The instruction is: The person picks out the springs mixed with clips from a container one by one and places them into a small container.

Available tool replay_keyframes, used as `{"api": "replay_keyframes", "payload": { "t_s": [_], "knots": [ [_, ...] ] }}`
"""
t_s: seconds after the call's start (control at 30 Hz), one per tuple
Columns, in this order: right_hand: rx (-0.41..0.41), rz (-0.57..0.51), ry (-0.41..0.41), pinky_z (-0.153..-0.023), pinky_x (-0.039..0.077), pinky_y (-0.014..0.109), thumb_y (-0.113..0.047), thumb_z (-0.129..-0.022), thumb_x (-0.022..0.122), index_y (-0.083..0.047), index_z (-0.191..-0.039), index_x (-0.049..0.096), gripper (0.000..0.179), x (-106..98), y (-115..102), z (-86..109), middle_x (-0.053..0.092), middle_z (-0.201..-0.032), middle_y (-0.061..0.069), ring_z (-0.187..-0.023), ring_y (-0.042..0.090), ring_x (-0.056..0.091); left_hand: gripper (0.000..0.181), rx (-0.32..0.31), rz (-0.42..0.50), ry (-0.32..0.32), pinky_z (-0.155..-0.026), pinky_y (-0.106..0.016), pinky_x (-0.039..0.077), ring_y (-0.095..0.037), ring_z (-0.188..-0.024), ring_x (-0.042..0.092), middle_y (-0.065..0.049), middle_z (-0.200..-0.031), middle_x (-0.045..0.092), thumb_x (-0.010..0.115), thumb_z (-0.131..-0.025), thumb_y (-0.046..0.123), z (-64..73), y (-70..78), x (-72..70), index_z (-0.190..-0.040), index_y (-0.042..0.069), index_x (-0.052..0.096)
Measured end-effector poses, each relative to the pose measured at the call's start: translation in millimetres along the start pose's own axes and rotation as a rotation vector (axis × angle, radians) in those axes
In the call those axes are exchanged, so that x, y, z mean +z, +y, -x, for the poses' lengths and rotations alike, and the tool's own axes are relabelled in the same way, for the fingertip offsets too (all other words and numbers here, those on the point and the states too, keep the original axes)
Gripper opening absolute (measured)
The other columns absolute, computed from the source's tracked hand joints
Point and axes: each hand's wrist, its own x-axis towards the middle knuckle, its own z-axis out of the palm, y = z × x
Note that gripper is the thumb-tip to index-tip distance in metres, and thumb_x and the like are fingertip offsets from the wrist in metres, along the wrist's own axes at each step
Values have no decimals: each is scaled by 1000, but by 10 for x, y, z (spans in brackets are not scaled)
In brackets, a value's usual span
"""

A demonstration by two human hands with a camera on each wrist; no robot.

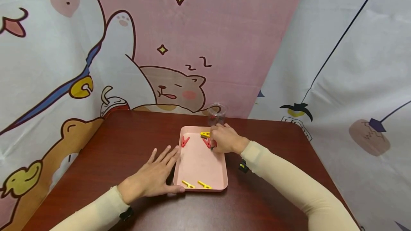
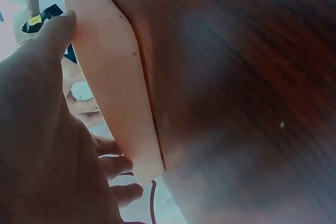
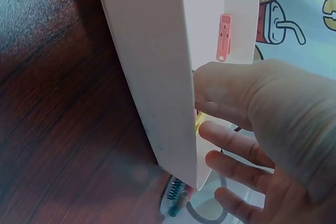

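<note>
A pink tray (image 1: 202,163) lies on the table with small plastic clips in it. My left hand (image 1: 154,177) has its fingers spread along the tray's left side, the thumb at the near corner. My right hand (image 1: 223,139) reaches into the far right part of the tray with bent fingers; the side wall hides its fingertips in the right wrist view. Beside it lie a red clip (image 1: 206,142), a yellow clip (image 1: 204,134) and a small dark piece (image 1: 203,137). Another red clip (image 1: 184,141) sits by the left wall. Two yellow clips (image 1: 204,185) rest at the near end.
Just beyond the tray's far right corner stands a clear plastic cup (image 1: 217,111) with small dark and red things in it. The brown table (image 1: 135,131) extends around the tray. A cartoon-printed cloth (image 1: 224,38) hangs behind the table.
</note>
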Motion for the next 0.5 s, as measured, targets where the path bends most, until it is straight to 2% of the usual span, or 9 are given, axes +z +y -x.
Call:
{"api": "replay_keyframes", "payload": {
  "t_s": [0.2,0.37,0.5],
  "knots": [
    [-4,-34,33,-101,53,51,-37,-89,103,-30,-85,87,19,-1,-22,9,78,-121,-3,-117,24,67,132,3,-6,7,-140,-83,21,-46,-182,24,-14,-196,23,60,-95,99,0,-11,15,-184,6,32],
    [12,-63,54,-107,55,53,-38,-90,102,-29,-89,89,16,6,-32,-1,78,-128,-2,-125,26,68,132,1,-7,13,-140,-83,22,-46,-182,24,-14,-196,24,60,-94,100,-10,-17,22,-184,6,33],
    [11,-77,77,-107,55,53,-39,-91,101,-29,-94,90,16,24,-31,7,79,-131,0,-128,27,70,133,-2,1,6,-140,-83,21,-46,-182,23,-14,-196,24,60,-94,100,-8,-11,21,-184,6,32]
  ]
}}
